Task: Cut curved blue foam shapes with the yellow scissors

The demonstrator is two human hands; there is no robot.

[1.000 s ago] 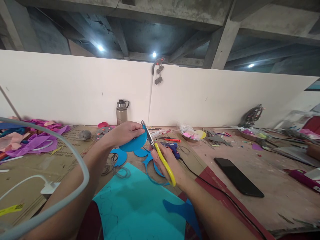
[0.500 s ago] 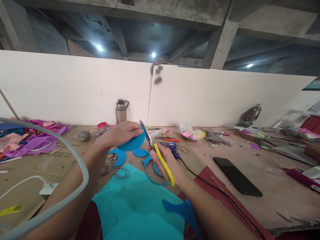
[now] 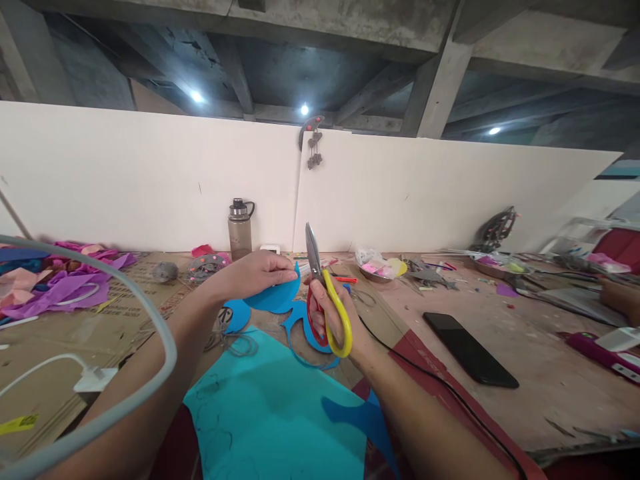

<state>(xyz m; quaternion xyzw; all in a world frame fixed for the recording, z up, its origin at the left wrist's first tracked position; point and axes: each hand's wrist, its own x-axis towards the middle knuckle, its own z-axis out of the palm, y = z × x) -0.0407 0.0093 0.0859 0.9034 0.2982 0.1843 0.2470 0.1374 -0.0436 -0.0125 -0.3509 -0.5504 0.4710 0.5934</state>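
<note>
My left hand [image 3: 257,272] pinches a round blue foam piece [image 3: 276,296] just above the table. My right hand [image 3: 336,319] grips scissors [image 3: 325,293] with yellow and red handles. Their blades are closed and point up, right beside the blue piece's right edge. Below both hands lies a large turquoise foam sheet [image 3: 273,413] with pencil outlines. Blue foam offcuts [image 3: 300,327] lie between the sheet and my hands.
A black phone [image 3: 469,349] lies to the right, a black cord [image 3: 430,380] running past it. A steel water bottle [image 3: 240,228] stands by the white partition. Purple and pink scraps [image 3: 55,277] pile at the left. A white cable [image 3: 105,293] arcs near the camera.
My right hand has turned the scissors from slanting into the blue piece to upright, blades clear of it. The left hand has shifted slightly right with the piece.
</note>
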